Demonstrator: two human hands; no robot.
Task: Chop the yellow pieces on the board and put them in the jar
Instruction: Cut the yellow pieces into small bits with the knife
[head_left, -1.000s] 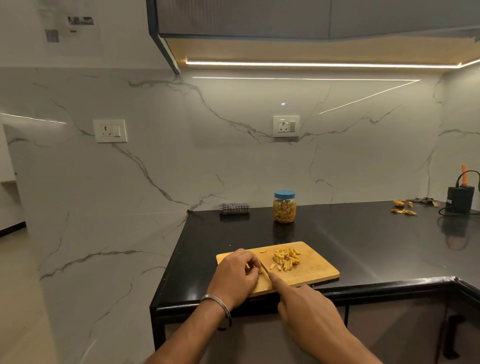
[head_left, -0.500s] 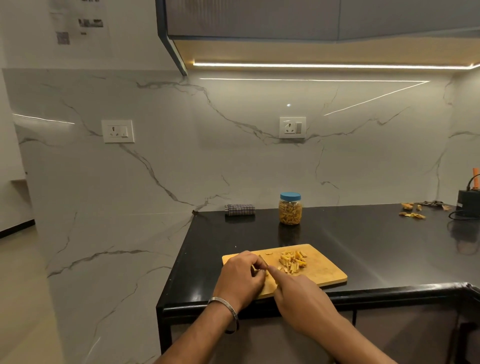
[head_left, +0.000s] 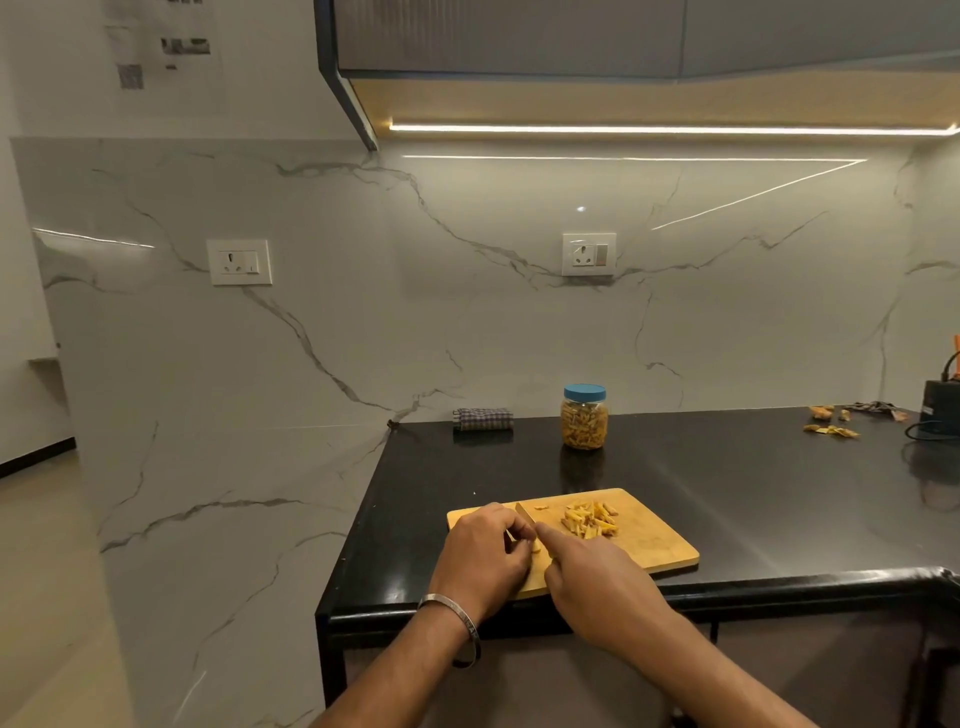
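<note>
A wooden cutting board (head_left: 654, 545) lies at the near edge of the black counter. A small heap of cut yellow pieces (head_left: 589, 519) sits at its middle. My left hand (head_left: 485, 553) rests on the board's left part, fingers curled on a small yellow piece (head_left: 534, 546). My right hand (head_left: 597, 584) grips a knife (head_left: 525, 515), forefinger stretched along the blade, whose tip shows between the two hands. A clear jar (head_left: 584, 418) with a blue lid, filled with yellow pieces, stands closed behind the board near the wall.
A folded checked cloth (head_left: 483, 419) lies by the wall left of the jar. Yellow peelings (head_left: 831, 430) are scattered at the far right, beside a black box with a cable (head_left: 941, 415). The counter's left edge (head_left: 358, 519) drops off next to the board.
The view has shifted a little. Both hands stay together at the board's left part, and the knife blade has moved slightly against the piece under my left fingers.
</note>
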